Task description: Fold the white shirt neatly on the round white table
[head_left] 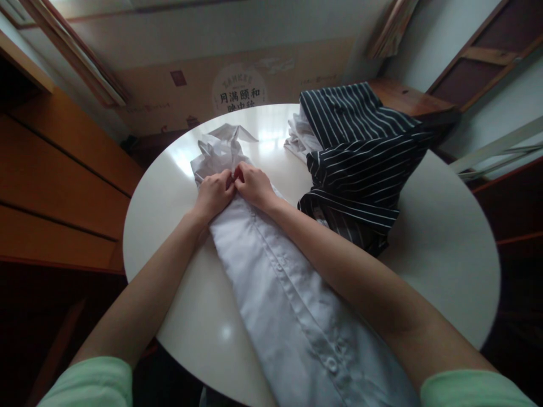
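Two hands: both rest on the white shirt (pixel 271 282), side by side, close to the middle of the round white table (pixel 445 237).
Left hand (pixel 214 194): its fingers are curled in and pressed together, pinching a bit of the shirt cloth near the button strip. The fingertips are tucked under, so how tight the pinch is cannot be told.
Right hand (pixel 254 185): its fingers are curled in too, pinching the shirt cloth right next to the left hand. The two hands touch at the fingertips.
White shirt: it lies flat on the table in a long strip, from the near edge of the table up to the hands. Its far end, past the hands, is bunched up and crumpled. A row of small buttons (pixel 332 364) runs along it.
Striped cloth (pixel 360 158): dark with thin white lines, piled on the table to the right of the shirt, near the right hand but not touching it.
White cloth (pixel 299 138): a bit peeks out from under the striped pile, on the far side of the table.
Cardboard box (pixel 237 85): stands behind the table, against the wall, with printed signs on it.
Wooden cupboard (pixel 59 169): to the left of the table.
Sleeves (pixel 91 384): light green, at the near edge of the table.
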